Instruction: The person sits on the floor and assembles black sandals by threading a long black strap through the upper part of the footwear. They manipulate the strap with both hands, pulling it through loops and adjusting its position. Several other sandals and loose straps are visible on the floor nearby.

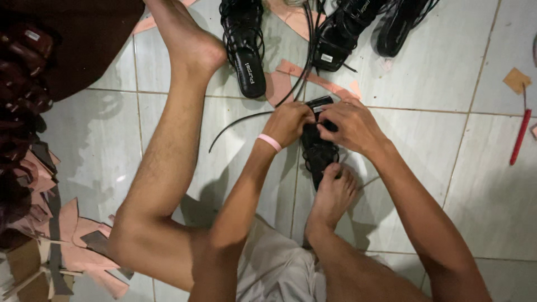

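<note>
Pale floor tiles (492, 184) are spreading under us, littered with pinkish offcuts (313, 81) and, at the far edge, several finished black strappy sandals (243, 42). We are sitting on the floor and working on one more black sandal (319, 154), which is lying just past the middle of the scene, its near end pinned under the toes of our right foot (333, 196).

Our left hand (288, 123), with a pink band (269, 142) at the wrist, is pinching closed on the far part of the sandal where a thin black cord (246, 119) is trailing off to the left. Our right hand (349, 126) is clamping the same spot from the right, fingers (327, 120) curled tight over the straps. The two hands are touching each other over the shoe.

To do this well, we judge that we should be keeping the foot pressing steadily so the sole is not sliding, pulling the cord evenly, and holding the straps flat rather than twisted while tightening.

A red tool (520, 137) is lying well apart at the right, and a dark heap of material (22, 95) is sitting at the left.
</note>
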